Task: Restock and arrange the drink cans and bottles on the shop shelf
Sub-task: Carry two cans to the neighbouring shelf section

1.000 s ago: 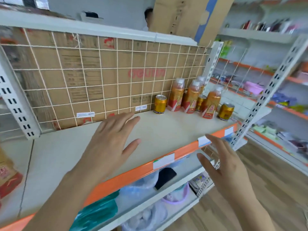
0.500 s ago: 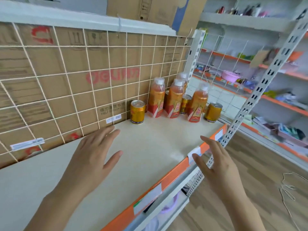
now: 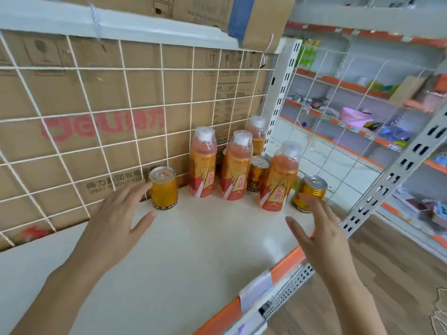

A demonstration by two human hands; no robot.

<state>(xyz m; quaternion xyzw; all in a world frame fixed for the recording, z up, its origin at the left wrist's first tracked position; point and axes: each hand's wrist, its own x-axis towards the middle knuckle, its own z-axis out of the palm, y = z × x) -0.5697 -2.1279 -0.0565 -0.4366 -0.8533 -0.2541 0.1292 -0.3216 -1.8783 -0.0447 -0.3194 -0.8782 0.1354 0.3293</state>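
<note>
Gold can [image 3: 164, 191] now sits just beside the left hand [image 3: 113, 228].

— Where does the single view look from?
— From the person's head, forward and down, wide-angle, close above the cream shelf board with an orange front edge [image 3: 205, 250], facing its right back corner at the white wire grid [image 3: 128, 110].

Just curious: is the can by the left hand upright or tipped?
Upright: the can stands on its base on the shelf, lid up.
</note>
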